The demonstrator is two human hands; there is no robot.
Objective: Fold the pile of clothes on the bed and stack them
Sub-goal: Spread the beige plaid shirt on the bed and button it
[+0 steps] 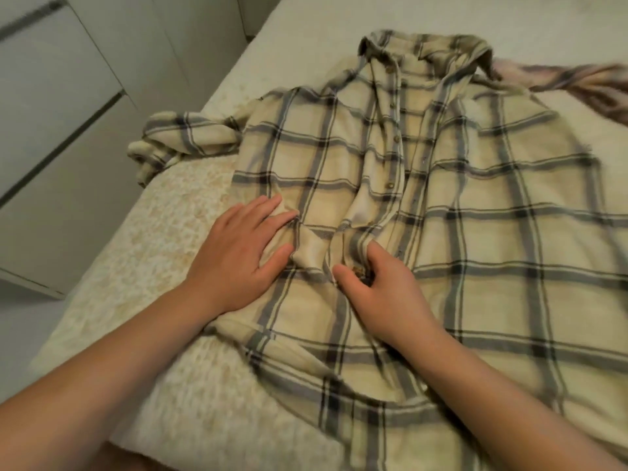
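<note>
From the head view, the cream-and-grey plaid button shirt (441,185) lies spread face-up on the pale nubbly bedspread (163,253), unfolded; I judge folding has barely begun. The left hand (238,256) presses flat on soft, creased cloth; the right hand (377,287) pinches the button placket. A striped garment (577,79) waits far right.

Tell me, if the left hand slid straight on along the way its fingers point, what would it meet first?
The left hand lies flat on the plaid shirt, fingers pointing up and right. It would probably first meet the bunched fold beside its fingertips, then the button placket.
</note>
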